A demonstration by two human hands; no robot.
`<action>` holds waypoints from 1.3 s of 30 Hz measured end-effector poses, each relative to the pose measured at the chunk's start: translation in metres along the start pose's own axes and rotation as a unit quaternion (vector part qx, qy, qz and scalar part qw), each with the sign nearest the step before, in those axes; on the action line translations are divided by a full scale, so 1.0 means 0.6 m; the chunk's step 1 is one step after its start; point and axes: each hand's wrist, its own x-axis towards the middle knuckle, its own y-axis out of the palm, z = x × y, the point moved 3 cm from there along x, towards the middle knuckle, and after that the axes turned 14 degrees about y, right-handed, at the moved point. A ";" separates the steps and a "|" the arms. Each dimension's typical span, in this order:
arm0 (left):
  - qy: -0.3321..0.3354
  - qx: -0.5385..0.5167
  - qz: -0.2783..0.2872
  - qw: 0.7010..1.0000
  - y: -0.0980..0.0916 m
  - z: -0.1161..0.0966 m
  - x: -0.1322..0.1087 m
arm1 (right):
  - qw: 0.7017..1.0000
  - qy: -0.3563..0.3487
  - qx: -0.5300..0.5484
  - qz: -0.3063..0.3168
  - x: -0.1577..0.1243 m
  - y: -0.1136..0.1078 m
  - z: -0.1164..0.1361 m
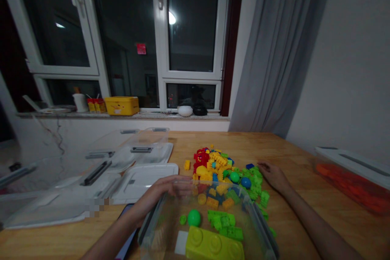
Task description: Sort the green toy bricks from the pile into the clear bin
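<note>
A clear plastic box (158,227) stands at the near edge of the wooden table, holding a large yellow-green brick (213,245), a green ball (194,217) and small green bricks. My left hand (166,191) grips the box's far left rim, fingers curled over it. Beyond the box lies a pile of red, yellow, green and blue bricks (219,166). My right hand (272,174) rests palm down on the table at the pile's right edge, fingers stretched toward the bricks, holding nothing that I can see.
Several clear lids and boxes (134,170) lie at the left of the table. A clear box of orange pieces (350,183) stands at the right edge. A windowsill behind carries a yellow box (121,105), a cup and bowls. A grey curtain (280,48) hangs at right.
</note>
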 end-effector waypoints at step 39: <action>0.009 0.027 -0.005 1.000 0.003 -0.005 0.005 | 0.957 -0.109 -0.267 0.017 -0.019 -0.003 0.033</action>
